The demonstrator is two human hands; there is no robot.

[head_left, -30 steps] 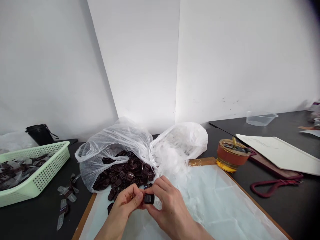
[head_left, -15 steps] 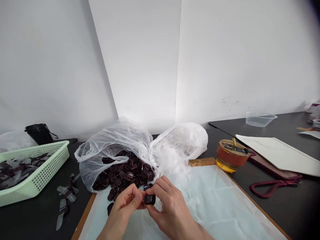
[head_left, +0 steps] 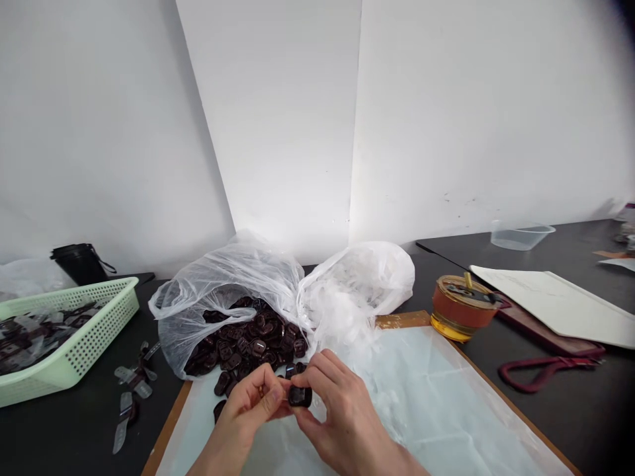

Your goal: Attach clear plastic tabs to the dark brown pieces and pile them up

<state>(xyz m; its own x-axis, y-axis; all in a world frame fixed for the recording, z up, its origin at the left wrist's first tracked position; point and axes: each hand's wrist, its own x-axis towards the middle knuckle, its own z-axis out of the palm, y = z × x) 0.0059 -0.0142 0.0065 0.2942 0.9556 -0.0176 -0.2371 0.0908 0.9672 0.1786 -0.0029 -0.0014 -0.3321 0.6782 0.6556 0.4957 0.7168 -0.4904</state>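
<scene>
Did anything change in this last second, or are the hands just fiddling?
Hardly anything. The left hand and right hand still pinch the small dark piece between them; it edged slightly rightward. Nothing was taken up or let go. The bag of dark pieces, green basket and round tin stayed put.

A small, dark, glossy plastic piece is pinched between both hands' fingers.

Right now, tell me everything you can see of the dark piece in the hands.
The dark piece is small, glossy, near-black and rounded, plastic by its look. The left hand and right hand pinch it from either side above the pale sheet, just before the bag of like pieces.
</scene>
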